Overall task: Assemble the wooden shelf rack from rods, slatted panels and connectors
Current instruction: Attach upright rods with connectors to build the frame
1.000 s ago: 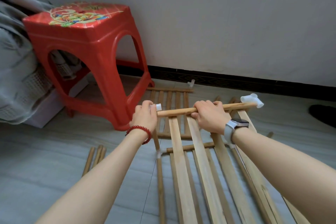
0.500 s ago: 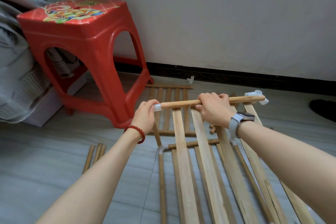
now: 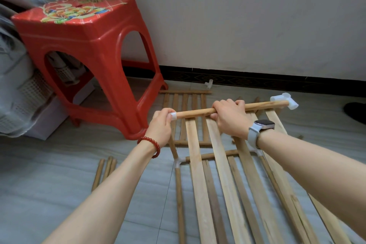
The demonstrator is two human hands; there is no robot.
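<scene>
A wooden top rod (image 3: pixel 196 113) runs across the upper end of a raised slatted panel (image 3: pixel 221 174). My left hand (image 3: pixel 161 128) grips a white connector (image 3: pixel 172 116) at the rod's left end, where a side rod (image 3: pixel 172 144) meets it. My right hand (image 3: pixel 230 119) grips the rod near its middle. A white connector (image 3: pixel 284 100) caps the rod's right end. Lower down, another white connector (image 3: pixel 178 162) joins the side rods to a cross rod. A second slatted panel (image 3: pixel 186 101) lies flat on the floor behind.
A red plastic stool (image 3: pixel 89 53) stands close on the left, with grey fabric and a white basket (image 3: pixel 23 93) behind it. Three loose rods (image 3: pixel 104 172) lie on the floor at left. A loose white connector (image 3: pixel 209 83) sits by the dark skirting. A dark object (image 3: pixel 355 109) is at far right.
Between the frames the rod's right end rose, dipped and rose again, and the view shifted. Both hands keep their grip in the same places.
</scene>
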